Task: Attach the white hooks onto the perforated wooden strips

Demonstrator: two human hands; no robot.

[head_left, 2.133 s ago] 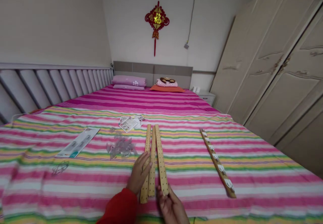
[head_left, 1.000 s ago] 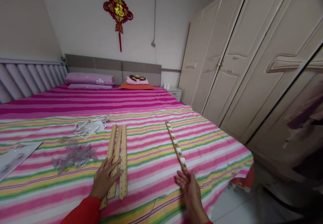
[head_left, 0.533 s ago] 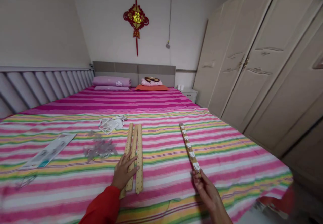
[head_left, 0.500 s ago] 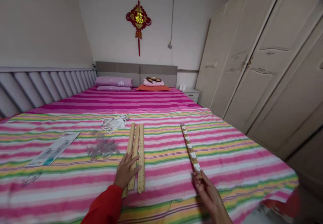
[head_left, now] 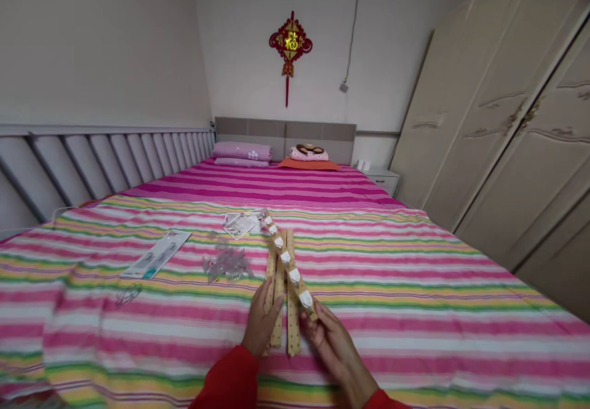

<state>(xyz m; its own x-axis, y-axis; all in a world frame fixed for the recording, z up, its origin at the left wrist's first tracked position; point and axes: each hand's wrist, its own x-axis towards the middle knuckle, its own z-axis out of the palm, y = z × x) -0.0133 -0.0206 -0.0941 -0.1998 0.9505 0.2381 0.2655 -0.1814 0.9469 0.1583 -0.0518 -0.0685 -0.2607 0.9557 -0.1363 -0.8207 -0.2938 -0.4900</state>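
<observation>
My right hand (head_left: 329,347) grips the lower end of a wooden strip with a row of white plastic hooks (head_left: 288,264), which slants up and left. This strip lies over or just above several perforated wooden strips (head_left: 292,323) that lie side by side on the bedspread. My left hand (head_left: 261,326) sits on these strips at their near end, its fingers hiding part of them. The two hands are close together, with the hook strip's lower end almost between them.
A striped bedspread (head_left: 415,329) covers the bed. Left of the strips lie transparent plastic pieces (head_left: 227,263), a packaging card (head_left: 157,254) and papers (head_left: 238,225). A cream wardrobe (head_left: 483,120) stands along the right, and a padded rail (head_left: 106,169) runs along the left.
The hook strip has moved from the bedspread's right side to lie across the perforated strips, carried by my right hand. My hands are now close together, and the view has turned slightly.
</observation>
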